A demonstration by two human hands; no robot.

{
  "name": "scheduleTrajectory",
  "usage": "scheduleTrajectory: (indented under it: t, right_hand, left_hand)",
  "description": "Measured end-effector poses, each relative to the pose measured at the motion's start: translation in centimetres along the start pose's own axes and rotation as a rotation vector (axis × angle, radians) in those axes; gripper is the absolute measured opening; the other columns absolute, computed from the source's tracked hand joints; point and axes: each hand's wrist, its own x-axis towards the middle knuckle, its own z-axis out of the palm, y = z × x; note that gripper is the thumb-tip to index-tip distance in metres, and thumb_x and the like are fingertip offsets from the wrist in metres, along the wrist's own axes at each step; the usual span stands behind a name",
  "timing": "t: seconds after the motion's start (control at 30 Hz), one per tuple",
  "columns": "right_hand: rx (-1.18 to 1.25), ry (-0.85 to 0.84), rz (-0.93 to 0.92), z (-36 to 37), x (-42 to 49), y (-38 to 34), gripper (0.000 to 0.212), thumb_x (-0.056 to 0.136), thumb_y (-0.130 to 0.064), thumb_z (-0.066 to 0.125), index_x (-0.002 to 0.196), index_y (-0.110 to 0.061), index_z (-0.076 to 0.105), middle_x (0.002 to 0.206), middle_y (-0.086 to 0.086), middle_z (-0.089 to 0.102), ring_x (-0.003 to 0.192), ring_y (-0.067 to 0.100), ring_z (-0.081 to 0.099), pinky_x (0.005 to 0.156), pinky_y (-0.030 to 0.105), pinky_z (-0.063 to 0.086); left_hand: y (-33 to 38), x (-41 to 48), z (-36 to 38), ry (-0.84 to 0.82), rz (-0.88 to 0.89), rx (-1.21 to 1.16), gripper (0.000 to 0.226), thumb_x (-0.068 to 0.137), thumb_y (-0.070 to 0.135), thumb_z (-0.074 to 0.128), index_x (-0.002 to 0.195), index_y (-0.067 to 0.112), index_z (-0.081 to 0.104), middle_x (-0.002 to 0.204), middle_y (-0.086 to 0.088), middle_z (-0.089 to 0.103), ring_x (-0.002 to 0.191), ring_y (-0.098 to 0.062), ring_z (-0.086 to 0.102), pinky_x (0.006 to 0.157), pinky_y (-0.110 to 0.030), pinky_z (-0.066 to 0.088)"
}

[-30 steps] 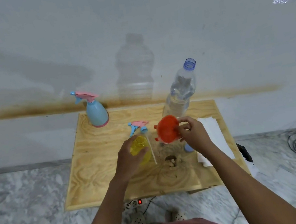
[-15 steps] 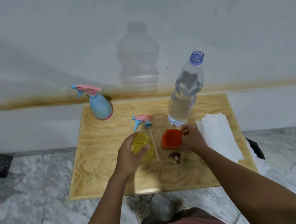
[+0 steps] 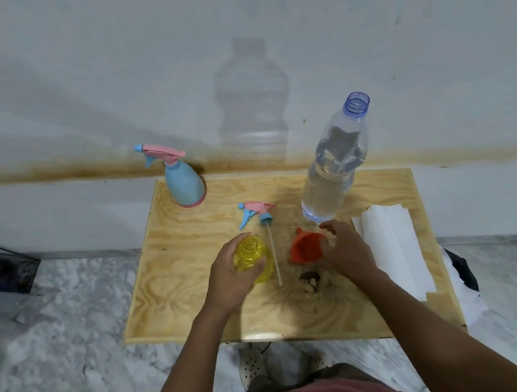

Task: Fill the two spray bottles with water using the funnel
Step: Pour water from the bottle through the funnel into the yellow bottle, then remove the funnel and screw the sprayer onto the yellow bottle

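Note:
My left hand [image 3: 229,278] grips an uncapped yellow spray bottle [image 3: 250,254] standing upright on the wooden table [image 3: 186,241]. Its pink and blue spray head [image 3: 258,211] lies just behind it, the dip tube running along the bottle's right side. An orange funnel [image 3: 304,248] rests on the table to the right. My right hand [image 3: 347,249] is beside the funnel's right edge with its fingers relaxed, and its palm hides that edge. A blue spray bottle [image 3: 184,184] with its head on stands at the back left. An open clear water bottle [image 3: 331,170], partly full, stands at the back right.
A stack of white paper towels [image 3: 390,242] lies along the table's right side. A dark knot or stain [image 3: 309,281] marks the wood in front of the funnel. The wall runs right behind the table. Marble floor surrounds it, and my feet are under the front edge.
My right hand lowered the orange funnel from the air to the table and loosened its hold. My left hand stayed on the yellow bottle. The camera tilted slightly.

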Motion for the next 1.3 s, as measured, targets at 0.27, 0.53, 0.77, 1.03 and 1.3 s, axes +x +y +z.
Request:
scheduleTrajectory:
  t: [0.27,0.53,0.77,1.03,1.3]
  right_hand:
    - [-0.069,-0.029,-0.31,1.7,1.9,-7.3,0.028,0.092,-0.03,0.059,0.117,-0.022,0.067,0.113,-0.003,0.068,0.099,0.015,0.065,0.08,0.032,0.051]
    - [-0.315,-0.261,-0.098,4.9,8.0,-10.3,0.046,0.089,-0.042,0.062,0.118,-0.006,0.06,0.116,0.012,0.065,0.104,0.029,0.063,0.073,0.03,0.043]
    - [-0.185,-0.281,0.011,7.5,9.4,-9.4,0.038,0.086,-0.039,0.063,0.107,-0.007,0.061,0.1,0.01,0.065,0.085,0.024,0.062,0.063,0.029,0.041]
    - [0.177,0.001,-0.184,3.6,5.1,-11.0,0.025,0.091,-0.033,0.064,0.097,-0.01,0.072,0.084,0.0,0.069,0.075,0.015,0.061,0.063,0.022,0.041]
    - [0.44,0.216,-0.368,-3.4,0.1,-13.6,0.028,0.094,-0.03,0.064,0.117,-0.015,0.068,0.091,-0.001,0.073,0.079,0.016,0.072,0.073,0.033,0.058]
  left_hand:
    - [0.0,0.0,0.2,0.019,0.019,-0.016,0.05,0.078,0.016,0.083,0.12,0.036,0.062,0.12,0.009,0.064,0.107,0.005,0.06,0.096,-0.026,0.053]
    - [-0.5,0.2,0.1,-0.002,0.031,-0.012,0.054,0.077,0.013,0.084,0.124,0.028,0.062,0.116,0.003,0.065,0.106,-0.003,0.063,0.091,-0.02,0.051]
    - [-0.9,0.5,0.2,0.014,0.04,0.116,0.058,0.077,0.017,0.083,0.119,0.045,0.054,0.117,0.018,0.059,0.108,0.009,0.056,0.089,-0.007,0.045]
    - [-1.2,0.0,-0.2,-0.004,0.032,0.232,0.08,0.072,0.028,0.085,0.14,0.026,0.042,0.123,0.021,0.054,0.108,0.011,0.052,0.085,-0.002,0.037]
    - [-0.8,0.0,-0.3,0.04,-0.017,0.164,0.06,0.071,0.019,0.086,0.122,0.026,0.054,0.105,0.017,0.063,0.091,0.004,0.059,0.07,0.0,0.04]
